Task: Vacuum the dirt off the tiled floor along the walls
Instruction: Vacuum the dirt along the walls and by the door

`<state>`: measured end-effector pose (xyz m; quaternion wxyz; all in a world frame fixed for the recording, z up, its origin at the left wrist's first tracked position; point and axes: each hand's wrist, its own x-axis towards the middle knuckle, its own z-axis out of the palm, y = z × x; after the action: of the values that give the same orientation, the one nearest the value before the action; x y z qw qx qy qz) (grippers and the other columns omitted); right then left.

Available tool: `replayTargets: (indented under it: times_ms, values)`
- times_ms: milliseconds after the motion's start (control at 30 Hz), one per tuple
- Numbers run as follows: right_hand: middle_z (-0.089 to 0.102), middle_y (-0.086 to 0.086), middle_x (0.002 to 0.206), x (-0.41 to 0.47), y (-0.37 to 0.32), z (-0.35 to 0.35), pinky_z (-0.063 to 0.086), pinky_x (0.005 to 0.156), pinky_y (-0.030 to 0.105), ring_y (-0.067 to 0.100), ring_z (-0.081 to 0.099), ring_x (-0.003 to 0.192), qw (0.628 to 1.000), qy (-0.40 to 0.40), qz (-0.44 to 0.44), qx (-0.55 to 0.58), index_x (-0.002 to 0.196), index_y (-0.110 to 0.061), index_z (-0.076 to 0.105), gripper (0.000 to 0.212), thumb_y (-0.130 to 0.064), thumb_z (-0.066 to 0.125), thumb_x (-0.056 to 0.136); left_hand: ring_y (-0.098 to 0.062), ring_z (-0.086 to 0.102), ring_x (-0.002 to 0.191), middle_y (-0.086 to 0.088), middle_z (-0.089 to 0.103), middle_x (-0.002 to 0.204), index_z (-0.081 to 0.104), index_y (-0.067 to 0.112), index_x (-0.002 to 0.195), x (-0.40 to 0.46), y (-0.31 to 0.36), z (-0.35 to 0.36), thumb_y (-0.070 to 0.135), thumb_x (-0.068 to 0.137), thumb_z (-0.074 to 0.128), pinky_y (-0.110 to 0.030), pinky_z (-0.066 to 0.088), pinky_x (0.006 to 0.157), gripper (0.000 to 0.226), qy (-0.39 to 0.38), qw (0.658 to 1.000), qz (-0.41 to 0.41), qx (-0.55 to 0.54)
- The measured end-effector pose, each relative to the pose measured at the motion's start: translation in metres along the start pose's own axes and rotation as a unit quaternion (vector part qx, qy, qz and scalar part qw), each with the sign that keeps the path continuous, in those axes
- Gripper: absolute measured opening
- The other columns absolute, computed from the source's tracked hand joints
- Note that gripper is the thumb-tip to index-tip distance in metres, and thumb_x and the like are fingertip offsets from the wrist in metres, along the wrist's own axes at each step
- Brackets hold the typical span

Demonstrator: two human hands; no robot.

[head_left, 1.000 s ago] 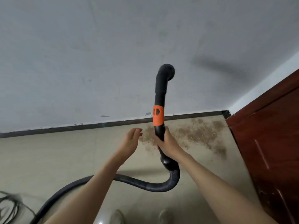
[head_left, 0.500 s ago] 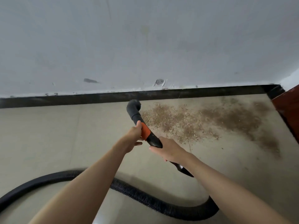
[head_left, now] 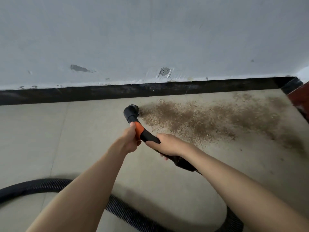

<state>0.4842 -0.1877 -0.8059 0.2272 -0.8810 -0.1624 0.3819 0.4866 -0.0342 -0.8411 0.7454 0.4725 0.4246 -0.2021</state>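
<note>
I hold a black vacuum wand with an orange band in both hands. My left hand grips it at the orange band. My right hand grips the black shaft just behind. The round nozzle head sits low over the beige tiled floor, at the left edge of a brown patch of dirt that spreads rightward along the wall. The ribbed black hose loops across the floor under my arms.
A black skirting strip runs along the foot of the grey-white wall. A red-brown wooden door or panel stands at the right corner.
The wand has swung down from upright to point at the floor. My left hand has taken hold of the orange band. The nozzle now reaches the dirt's left edge.
</note>
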Motion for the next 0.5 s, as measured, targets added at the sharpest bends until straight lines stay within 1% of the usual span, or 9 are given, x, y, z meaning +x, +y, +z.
replayTargets:
  times_ms: [67,100,133,167,233,300,400,433,500]
  values:
    - [0.069,0.005,0.072,-0.008,0.005,-0.005,0.048,0.062,0.029,0.020,0.062,0.058,0.999,-0.025,0.022,-0.021,0.085,-0.013,0.055,0.050,-0.061,0.044,0.094,-0.016,0.057,0.093,-0.005,0.058,0.110,0.042,0.010,0.131,0.006,0.003,-0.007,0.047,0.101,0.029,-0.027,0.043,0.078,0.049,-0.003,0.999,-0.005,-0.034]
    - [0.068,0.004,0.072,-0.012,0.008,-0.005,0.048,0.064,0.030,0.020,0.062,0.061,0.999,-0.025,0.028,-0.036,0.086,-0.012,0.058,0.052,-0.063,0.045,0.093,-0.017,0.056,0.099,-0.005,0.057,0.115,0.043,0.010,0.130,0.009,0.005,-0.010,0.047,0.101,0.031,-0.028,0.043,0.081,0.048,0.000,0.999,-0.007,-0.044]
    - [0.067,0.002,0.074,-0.014,0.010,-0.004,0.048,0.065,0.031,0.019,0.062,0.064,0.998,-0.018,0.029,-0.047,0.089,-0.012,0.059,0.053,-0.063,0.046,0.092,-0.017,0.056,0.101,-0.006,0.057,0.116,0.043,0.011,0.128,0.011,0.007,-0.012,0.047,0.101,0.032,-0.028,0.043,0.082,0.047,0.003,0.999,-0.009,-0.049]
    - [0.066,0.001,0.074,-0.015,0.011,-0.002,0.047,0.065,0.031,0.019,0.062,0.066,0.998,-0.005,0.027,-0.060,0.092,-0.013,0.059,0.052,-0.063,0.046,0.092,-0.017,0.056,0.099,-0.005,0.057,0.113,0.044,0.012,0.126,0.012,0.010,-0.012,0.047,0.100,0.033,-0.028,0.043,0.081,0.045,0.004,0.998,-0.012,-0.054]
    - [0.063,-0.002,0.073,-0.014,0.008,0.001,0.045,0.062,0.030,0.018,0.061,0.067,0.996,0.029,0.010,-0.088,0.095,-0.015,0.058,0.048,-0.061,0.045,0.093,-0.015,0.057,0.090,-0.003,0.059,0.099,0.046,0.014,0.118,0.013,0.012,-0.011,0.048,0.100,0.035,-0.030,0.043,0.080,0.040,0.011,0.998,-0.013,-0.066]
    - [0.059,-0.003,0.072,-0.012,0.006,0.002,0.042,0.058,0.030,0.018,0.060,0.066,0.992,0.055,-0.008,-0.109,0.096,-0.017,0.057,0.045,-0.060,0.044,0.094,-0.015,0.057,0.085,-0.003,0.058,0.093,0.046,0.015,0.112,0.012,0.012,-0.009,0.046,0.100,0.036,-0.031,0.042,0.079,0.035,0.023,0.997,-0.017,-0.067]
    - [0.055,-0.004,0.073,-0.008,0.009,0.005,0.039,0.056,0.030,0.019,0.058,0.069,0.985,0.074,-0.022,-0.152,0.093,-0.019,0.054,0.044,-0.062,0.043,0.094,-0.015,0.057,0.079,-0.003,0.060,0.091,0.049,0.014,0.107,0.007,0.010,-0.008,0.030,0.096,0.041,-0.031,0.041,0.078,0.021,0.033,0.997,-0.032,-0.065]
    - [0.055,-0.004,0.074,-0.005,0.010,0.005,0.038,0.056,0.030,0.020,0.058,0.071,0.984,0.076,-0.023,-0.157,0.094,-0.019,0.054,0.044,-0.062,0.042,0.094,-0.016,0.058,0.079,-0.004,0.060,0.092,0.049,0.013,0.106,0.007,0.010,-0.009,0.027,0.095,0.043,-0.031,0.041,0.078,0.019,0.040,0.997,-0.033,-0.063]
    - [0.056,-0.003,0.075,0.001,0.010,0.004,0.037,0.055,0.030,0.021,0.059,0.074,0.984,0.078,-0.024,-0.158,0.095,-0.019,0.054,0.046,-0.063,0.041,0.094,-0.019,0.058,0.087,-0.006,0.058,0.100,0.049,0.010,0.109,0.008,0.013,-0.009,0.026,0.094,0.047,-0.030,0.043,0.079,0.022,0.061,0.996,-0.027,-0.059]
